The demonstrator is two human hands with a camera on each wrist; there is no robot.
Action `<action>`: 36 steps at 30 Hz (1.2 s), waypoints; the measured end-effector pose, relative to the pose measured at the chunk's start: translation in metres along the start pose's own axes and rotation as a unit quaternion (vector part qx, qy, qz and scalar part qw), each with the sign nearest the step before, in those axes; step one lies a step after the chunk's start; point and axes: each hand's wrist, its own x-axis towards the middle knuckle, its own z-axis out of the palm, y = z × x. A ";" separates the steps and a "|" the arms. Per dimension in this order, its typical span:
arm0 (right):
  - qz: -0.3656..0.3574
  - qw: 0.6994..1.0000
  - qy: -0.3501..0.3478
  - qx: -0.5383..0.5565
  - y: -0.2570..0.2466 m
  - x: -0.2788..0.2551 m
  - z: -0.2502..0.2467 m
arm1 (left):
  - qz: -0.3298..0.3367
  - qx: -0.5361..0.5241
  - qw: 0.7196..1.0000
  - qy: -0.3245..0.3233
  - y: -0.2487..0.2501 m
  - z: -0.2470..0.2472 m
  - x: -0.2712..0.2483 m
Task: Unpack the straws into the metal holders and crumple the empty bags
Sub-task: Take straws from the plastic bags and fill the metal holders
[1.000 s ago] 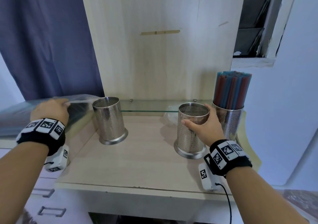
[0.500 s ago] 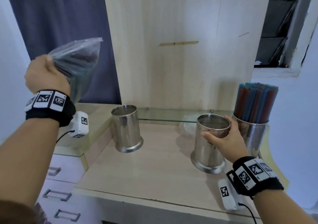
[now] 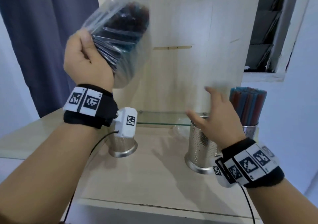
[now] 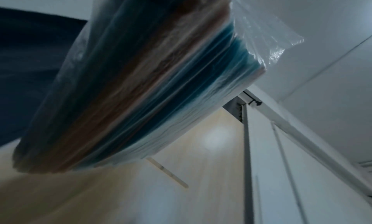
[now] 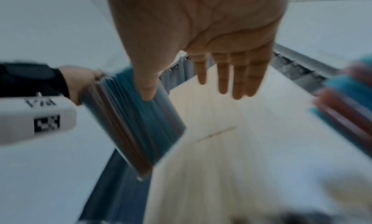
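Left hand (image 3: 86,60) raised high at left, fingers curled round a clear bag of straws (image 3: 118,39) — bag tilted, blue and reddish straws inside, well above the tabletop (image 3: 154,180). Right hand (image 3: 216,118) released, fingers spread, holding nothing, in the air over the middle metal holder (image 3: 200,148). Left holder (image 3: 123,146) partly hidden behind the wrist. Far-right holder (image 3: 250,131) stands packed with upright straws (image 3: 247,106).

A dark blue curtain (image 3: 43,34) hangs left of a pale wooden panel (image 3: 189,26).
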 end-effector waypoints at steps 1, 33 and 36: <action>-0.063 0.997 -0.011 0.038 -0.013 0.008 -0.004 | -0.010 -0.008 1.000 -0.008 0.007 0.003 -0.005; 0.059 0.958 -0.165 0.226 -0.035 0.049 0.025 | -0.438 -0.072 0.762 -0.472 0.004 0.001 -0.085; 0.071 0.964 -0.173 0.189 -0.042 0.057 0.019 | -0.452 -0.071 0.742 -0.489 0.006 0.003 -0.079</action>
